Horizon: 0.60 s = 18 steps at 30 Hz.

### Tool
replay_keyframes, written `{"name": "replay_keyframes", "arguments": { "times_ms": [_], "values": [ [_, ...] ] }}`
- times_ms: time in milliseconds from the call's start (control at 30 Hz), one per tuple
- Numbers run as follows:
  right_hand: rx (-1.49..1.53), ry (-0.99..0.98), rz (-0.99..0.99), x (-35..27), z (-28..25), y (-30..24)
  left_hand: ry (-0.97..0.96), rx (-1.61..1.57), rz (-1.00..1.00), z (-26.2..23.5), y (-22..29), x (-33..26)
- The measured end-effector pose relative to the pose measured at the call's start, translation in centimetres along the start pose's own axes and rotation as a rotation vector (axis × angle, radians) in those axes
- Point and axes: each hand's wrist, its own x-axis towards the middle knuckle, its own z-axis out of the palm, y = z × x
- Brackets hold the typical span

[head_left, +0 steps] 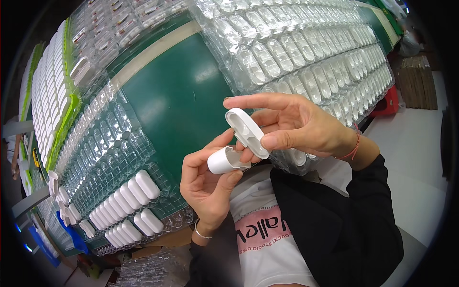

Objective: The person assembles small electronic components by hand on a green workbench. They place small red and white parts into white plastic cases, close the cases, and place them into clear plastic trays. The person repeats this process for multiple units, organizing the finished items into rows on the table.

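My right hand (308, 126) grips a long oval white plastic earbud case lid (238, 123) between thumb and fingers. Its hollow side, with rounded recesses, faces up, and a small tab juts from its lower edge. Just below, my left hand (205, 186) pinches a smaller white rounded earbud case shell (220, 161), its cut-out end turned to the right. The two parts are very close together; whether they touch is hard to tell. Fingertips of the left hand reach behind the lid and are partly hidden.
Clear blister trays (306, 52) of white oval parts cover the right of the green table (184, 81). Another clear tray (107, 143) at left carries rows of white cases (126, 198). Green-edged stacks (52, 95) of white pieces stand far left. A red bin (386, 103) is at right.
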Motion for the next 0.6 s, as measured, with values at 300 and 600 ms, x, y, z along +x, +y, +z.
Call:
{"name": "replay_keyframes", "arguments": {
  "times_ms": [300, 600],
  "values": [
    [0.023, 0.05, -0.046, 0.0, 0.1, 0.3, -0.017, -0.007, 0.018, 0.4, -0.3, 0.3],
    [0.042, 0.06, -0.055, 0.1, 0.0, 0.5, 0.092, 0.068, 0.005, 1.0, -0.6, 0.3]
  ]
}}
